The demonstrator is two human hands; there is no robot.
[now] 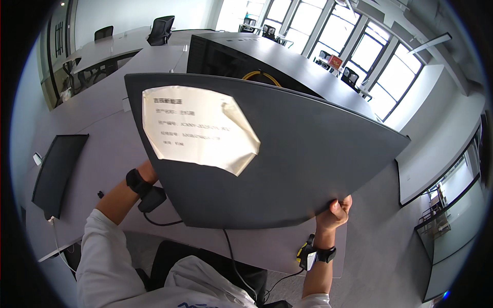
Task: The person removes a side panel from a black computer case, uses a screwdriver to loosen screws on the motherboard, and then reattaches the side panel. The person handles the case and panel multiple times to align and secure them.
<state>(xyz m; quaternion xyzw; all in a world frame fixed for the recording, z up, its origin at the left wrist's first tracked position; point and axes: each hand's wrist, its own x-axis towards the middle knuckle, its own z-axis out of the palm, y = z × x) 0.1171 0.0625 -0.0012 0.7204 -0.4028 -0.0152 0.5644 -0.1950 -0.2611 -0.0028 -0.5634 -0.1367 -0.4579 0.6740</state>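
Right hand (335, 215) and left hand (150, 172) are set wide apart, probably for balance: the panel (292, 169) is clamped at four o'clock by the former; at nine, the latter's grip is hidden. Beneath is seen the worktop (110, 146); beyond, at eleven, a chair (162, 30).

Dark-grey panel (308, 149) — held tilted; white label (197, 128) attached.
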